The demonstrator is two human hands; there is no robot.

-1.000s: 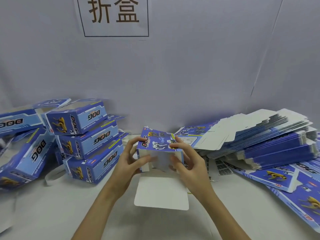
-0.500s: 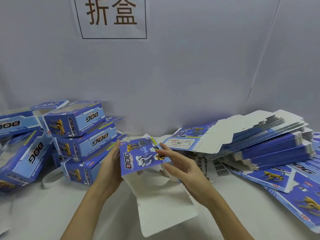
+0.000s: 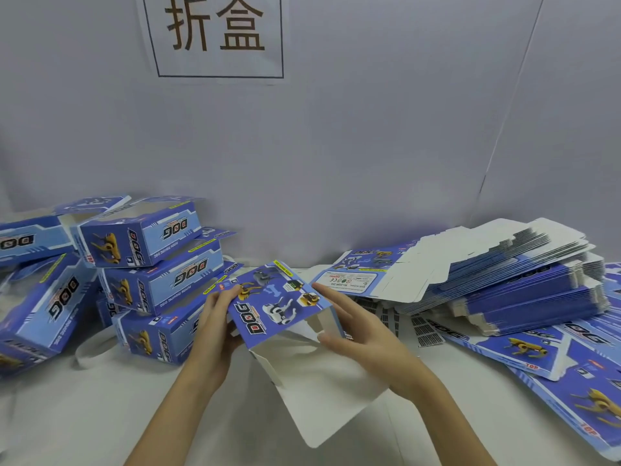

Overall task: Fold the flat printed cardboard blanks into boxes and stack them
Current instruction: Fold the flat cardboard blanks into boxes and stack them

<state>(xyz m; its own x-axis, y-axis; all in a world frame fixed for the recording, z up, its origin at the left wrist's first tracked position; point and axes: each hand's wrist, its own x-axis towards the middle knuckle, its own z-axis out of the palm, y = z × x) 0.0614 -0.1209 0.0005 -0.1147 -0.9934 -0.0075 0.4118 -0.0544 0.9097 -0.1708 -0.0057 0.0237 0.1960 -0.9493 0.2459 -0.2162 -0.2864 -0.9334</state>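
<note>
The left hand (image 3: 215,317) grips the left edge of a half-folded box (image 3: 275,301), thumb on its printed face, while the right hand (image 3: 363,334) presses nearly straight fingers against the box's right wall. The box is held just above the desk (image 3: 84,415), its white flap (image 3: 319,391) hanging toward the person. Bare desk lies in front, between folded boxes (image 3: 151,274) stacked on the left and flat blanks (image 3: 521,280) piled on the right.

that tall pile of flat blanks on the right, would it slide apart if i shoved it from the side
Probably yes: the pile of flat blanks is already fanned and leaning, with its edges staggered. The printed faces look glossy, so sheets likely slip over each other. Single blanks seem thin and light.
</note>
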